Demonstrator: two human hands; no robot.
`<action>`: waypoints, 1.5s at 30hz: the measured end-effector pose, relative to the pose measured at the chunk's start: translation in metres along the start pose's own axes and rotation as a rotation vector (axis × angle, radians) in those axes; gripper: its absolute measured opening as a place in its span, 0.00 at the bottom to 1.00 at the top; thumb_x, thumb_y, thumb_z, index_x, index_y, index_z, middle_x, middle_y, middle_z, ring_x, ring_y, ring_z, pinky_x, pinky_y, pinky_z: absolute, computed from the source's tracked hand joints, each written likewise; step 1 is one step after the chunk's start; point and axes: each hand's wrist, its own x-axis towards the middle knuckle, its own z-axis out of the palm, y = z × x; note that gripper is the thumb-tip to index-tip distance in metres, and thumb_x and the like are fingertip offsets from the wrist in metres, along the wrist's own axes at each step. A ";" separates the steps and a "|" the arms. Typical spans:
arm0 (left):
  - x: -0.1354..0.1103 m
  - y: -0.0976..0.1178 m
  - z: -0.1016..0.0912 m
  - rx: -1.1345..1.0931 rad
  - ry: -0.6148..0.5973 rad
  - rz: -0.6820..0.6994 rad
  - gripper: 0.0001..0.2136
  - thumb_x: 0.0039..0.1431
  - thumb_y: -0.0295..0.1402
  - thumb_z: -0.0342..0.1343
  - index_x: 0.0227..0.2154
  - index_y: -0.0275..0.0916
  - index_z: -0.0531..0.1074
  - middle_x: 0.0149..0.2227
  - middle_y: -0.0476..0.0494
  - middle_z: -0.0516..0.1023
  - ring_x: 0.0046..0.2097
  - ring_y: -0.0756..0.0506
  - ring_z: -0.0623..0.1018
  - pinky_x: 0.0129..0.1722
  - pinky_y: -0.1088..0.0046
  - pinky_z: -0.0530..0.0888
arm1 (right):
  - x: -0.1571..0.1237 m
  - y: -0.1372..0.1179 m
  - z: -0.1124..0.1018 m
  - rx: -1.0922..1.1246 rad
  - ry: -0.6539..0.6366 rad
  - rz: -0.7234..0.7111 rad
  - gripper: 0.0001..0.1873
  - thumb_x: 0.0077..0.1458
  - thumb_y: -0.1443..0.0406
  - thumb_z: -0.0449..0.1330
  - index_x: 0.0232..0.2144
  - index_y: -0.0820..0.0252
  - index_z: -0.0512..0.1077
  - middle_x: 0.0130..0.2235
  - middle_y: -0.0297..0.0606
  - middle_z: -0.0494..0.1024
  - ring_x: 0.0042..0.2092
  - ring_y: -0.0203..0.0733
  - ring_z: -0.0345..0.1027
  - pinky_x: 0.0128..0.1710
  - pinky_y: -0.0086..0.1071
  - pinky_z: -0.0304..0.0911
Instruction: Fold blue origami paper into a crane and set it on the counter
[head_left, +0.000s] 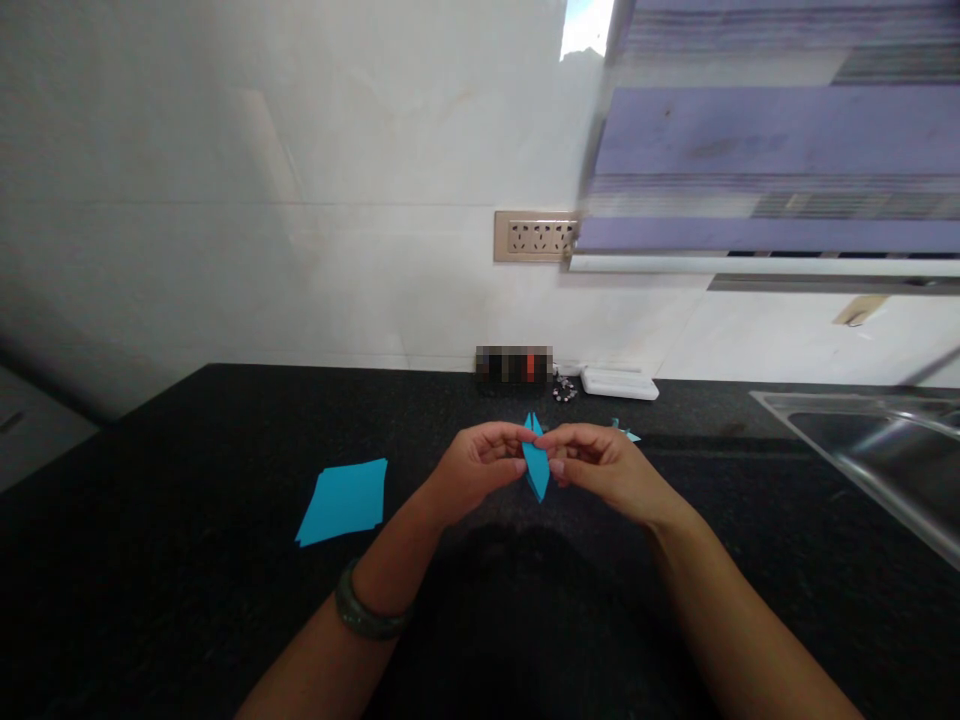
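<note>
A narrow, diamond-shaped piece of folded blue paper (536,470) is held up over the dark counter, with a split showing at its upper tip. My left hand (484,458) pinches its left edge between thumb and fingers. From the other side, my right hand (600,462) pinches the right edge the same way. Both hands are closed on the paper, and the fingertips partly cover its middle. To the left of my left hand lies a loose stack of flat blue paper sheets (345,500). Behind my right hand a small blue paper piece (628,434) partly shows.
On the dark counter (187,620), a pixelated dark object (514,364), a beaded loop (565,389) and a white power strip (619,383) lie along the wall. A metal sink (885,430) is set in at the right. A wall socket (536,237) and purple blind (750,140) are above.
</note>
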 end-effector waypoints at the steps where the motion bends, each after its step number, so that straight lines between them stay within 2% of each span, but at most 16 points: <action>1: 0.000 0.000 0.000 -0.005 -0.003 0.003 0.14 0.43 0.27 0.61 0.37 0.34 0.72 0.34 0.42 0.76 0.36 0.47 0.75 0.38 0.70 0.69 | 0.000 0.000 0.000 0.006 -0.003 0.002 0.13 0.44 0.64 0.62 0.36 0.59 0.73 0.25 0.32 0.72 0.26 0.32 0.62 0.26 0.28 0.58; 10: 0.002 -0.002 0.002 0.016 0.073 0.005 0.12 0.42 0.27 0.61 0.33 0.34 0.72 0.32 0.44 0.77 0.34 0.49 0.75 0.37 0.73 0.69 | 0.001 0.001 0.001 0.035 -0.023 -0.001 0.13 0.44 0.65 0.62 0.36 0.59 0.73 0.27 0.32 0.73 0.27 0.32 0.62 0.27 0.27 0.57; 19: 0.002 -0.001 0.003 0.051 0.072 -0.024 0.13 0.40 0.29 0.62 0.33 0.32 0.71 0.30 0.43 0.77 0.32 0.49 0.75 0.34 0.72 0.70 | 0.001 0.000 -0.002 0.002 -0.037 -0.015 0.14 0.44 0.64 0.62 0.37 0.59 0.74 0.27 0.33 0.73 0.27 0.33 0.63 0.27 0.29 0.59; 27: 0.003 0.003 0.011 0.138 0.175 0.012 0.09 0.42 0.31 0.62 0.26 0.32 0.71 0.25 0.47 0.75 0.27 0.52 0.72 0.30 0.75 0.68 | 0.001 -0.002 0.002 -0.017 -0.028 -0.012 0.12 0.46 0.63 0.60 0.35 0.60 0.74 0.25 0.33 0.71 0.26 0.32 0.61 0.27 0.28 0.58; 38: 0.003 -0.003 0.011 0.332 0.220 0.087 0.06 0.49 0.33 0.56 0.28 0.34 0.70 0.25 0.49 0.73 0.28 0.52 0.71 0.28 0.77 0.67 | 0.004 0.002 0.012 -0.084 0.108 -0.063 0.08 0.47 0.62 0.59 0.29 0.61 0.71 0.25 0.32 0.70 0.26 0.32 0.60 0.26 0.28 0.56; 42: 0.004 -0.007 0.010 0.403 0.266 0.145 0.06 0.47 0.33 0.57 0.26 0.35 0.70 0.25 0.49 0.73 0.28 0.52 0.71 0.28 0.76 0.67 | 0.006 0.008 0.012 -0.249 0.184 -0.131 0.08 0.50 0.61 0.56 0.27 0.61 0.69 0.23 0.31 0.67 0.26 0.33 0.59 0.26 0.28 0.56; 45: 0.003 -0.008 0.011 0.433 0.308 0.150 0.07 0.45 0.33 0.58 0.24 0.34 0.70 0.24 0.48 0.73 0.27 0.51 0.71 0.27 0.76 0.67 | 0.006 0.011 0.013 -0.285 0.197 -0.129 0.08 0.51 0.61 0.56 0.27 0.61 0.68 0.23 0.31 0.67 0.26 0.33 0.59 0.26 0.28 0.57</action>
